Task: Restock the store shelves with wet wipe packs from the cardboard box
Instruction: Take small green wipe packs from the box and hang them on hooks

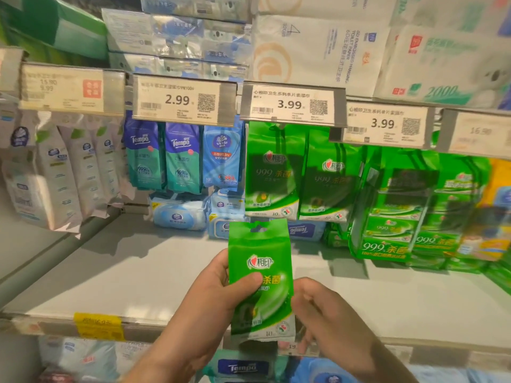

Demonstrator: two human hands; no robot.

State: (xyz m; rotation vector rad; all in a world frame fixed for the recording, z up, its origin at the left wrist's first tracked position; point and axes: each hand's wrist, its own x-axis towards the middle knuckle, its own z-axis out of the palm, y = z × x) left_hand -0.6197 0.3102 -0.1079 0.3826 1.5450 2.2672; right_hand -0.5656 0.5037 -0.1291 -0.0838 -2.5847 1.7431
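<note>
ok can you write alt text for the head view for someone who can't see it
Two hands hold a green wet wipe pack upright before a store shelf: the left hand pinches it, the right hand is at its edge. Matching green packs hang behind it under a 3.99 price tag, with blue Tempo packs to their left.

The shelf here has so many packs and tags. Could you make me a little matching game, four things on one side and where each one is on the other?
Things:
1. green wipe pack
2. Tempo packs
3. 2.99 price tag
4. yellow label

Places:
A. on the front edge of the shelf, lower left
B. held in the left hand, with the right hand at its edge
C. hanging under the 2.99 tag, blue and teal
D. on the rail left of the first 3.99 tag

Pairs: 1-B, 2-C, 3-D, 4-A
</note>
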